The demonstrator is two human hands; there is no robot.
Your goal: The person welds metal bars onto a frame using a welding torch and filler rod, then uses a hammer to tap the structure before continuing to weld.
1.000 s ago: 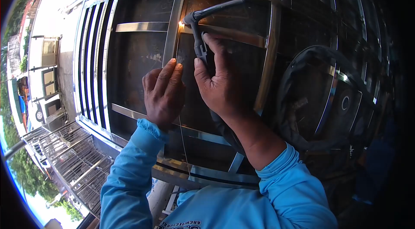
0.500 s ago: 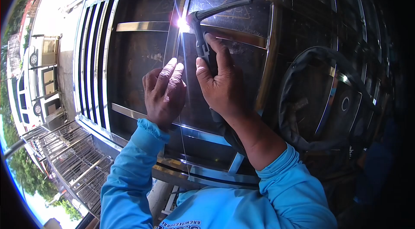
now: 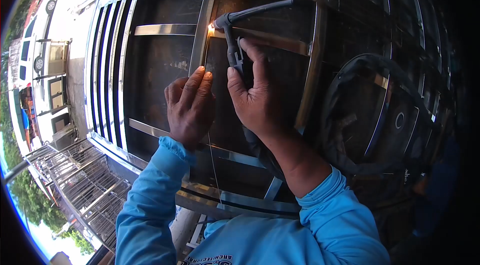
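A black welding torch is in my right hand, its handle between thumb and fingers. The torch head touches or nearly touches a metal bar of the frame, where a small orange glow shows at its tip. My left hand is closed on a thin filler rod, with its fingertips near the same bar. One end of the rod trails below the hand; the other runs up toward the glow. Shiny crossbars join the long bars over dark panels.
A dark hose loops at the right over more metal framework. Parallel slats stand at the left of the frame. Beyond them are a wire rack at the lower left and parked vehicles.
The bright white-blue arc at the torch tip has faded to a small orange glow. Both hands are almost in the same place. The vehicles in the background have shifted in view.
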